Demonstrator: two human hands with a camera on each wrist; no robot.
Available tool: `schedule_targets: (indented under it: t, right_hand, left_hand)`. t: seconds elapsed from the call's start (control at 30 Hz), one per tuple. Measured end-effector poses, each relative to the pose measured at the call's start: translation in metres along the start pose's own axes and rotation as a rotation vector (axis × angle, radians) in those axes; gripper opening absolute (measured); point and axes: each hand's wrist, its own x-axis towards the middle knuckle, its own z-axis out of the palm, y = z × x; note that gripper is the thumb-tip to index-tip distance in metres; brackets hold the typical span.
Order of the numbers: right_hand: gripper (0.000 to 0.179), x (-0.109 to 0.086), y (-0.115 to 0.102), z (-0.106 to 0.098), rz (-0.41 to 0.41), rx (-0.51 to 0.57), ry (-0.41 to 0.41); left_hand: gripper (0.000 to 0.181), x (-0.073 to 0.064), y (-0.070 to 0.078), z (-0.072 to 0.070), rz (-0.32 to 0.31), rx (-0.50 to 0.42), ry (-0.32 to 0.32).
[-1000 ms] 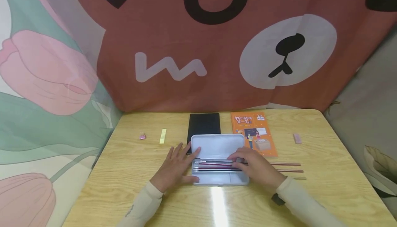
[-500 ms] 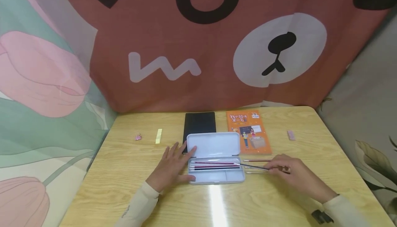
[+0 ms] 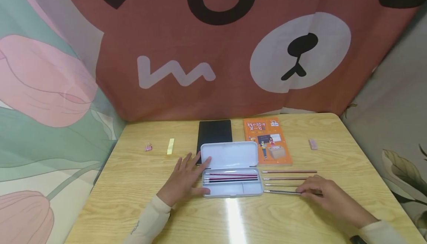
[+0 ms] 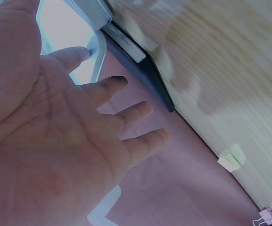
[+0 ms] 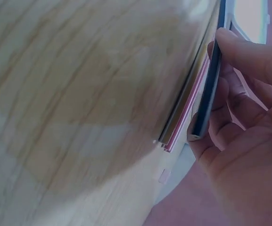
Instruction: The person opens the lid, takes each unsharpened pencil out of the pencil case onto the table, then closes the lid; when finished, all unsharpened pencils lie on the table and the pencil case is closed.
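Observation:
A white pencil case (image 3: pixel 221 190) lies with its lid raised, several red and dark pencils (image 3: pixel 233 179) inside its back compartment. My left hand (image 3: pixel 181 181) rests at the case's left end, fingers spread, the thumb at its front corner and a fingertip against the lid. To the right of the case, my right hand (image 3: pixel 328 195) pinches a dark pencil (image 3: pixel 281 192) between thumb and fingers, its far end pointing at the case. That same dark pencil (image 5: pixel 210 84) crosses the fingers in the right wrist view. Behind it, 3 other pencils (image 3: pixel 288 171) lie roughly parallel on the table.
Behind the case lie a black notebook (image 3: pixel 215 131) and an orange book (image 3: pixel 270 140). A yellow sticky-note strip (image 3: pixel 170 146) and a pink binder clip (image 3: pixel 148 147) sit at the left, a pink eraser (image 3: pixel 313 144) at the right. A printed cloth (image 3: pixel 166 99) hangs beyond the table.
My right hand has drawn the dark pencil out of the case and brought it right, then toward the front of the row of pencils. The left hand stays at the case.

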Motion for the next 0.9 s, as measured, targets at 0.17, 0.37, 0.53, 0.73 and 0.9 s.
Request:
schedule_targets:
  t: [0.17,0.37,0.53,0.73,0.9]
  right_hand:
    - [0.025,0.000,0.003,0.003,-0.070,-0.087,0.043]
    - [0.030,0.001,0.004,0.005,-0.096,-0.160,0.068]
    - [0.026,0.002,0.001,0.005,-0.050,-0.124,0.052]
    - [0.019,0.017,-0.012,0.004,0.004,-0.091,0.041]
    - [0.012,0.046,-0.032,0.010,0.000,0.017,0.009]
  left_hand:
    - [0.100,0.000,0.000,0.000,-0.001,-0.009,-0.003]
    - [0.101,0.000,-0.001,0.001,0.011,-0.015,0.009]
    - [0.101,0.000,-0.001,0.001,0.009,-0.015,0.005]
    - [0.101,0.000,-0.001,0.001,0.008,-0.017,0.007]
    - [0.100,0.000,0.000,0.000,0.007,-0.020,0.007]
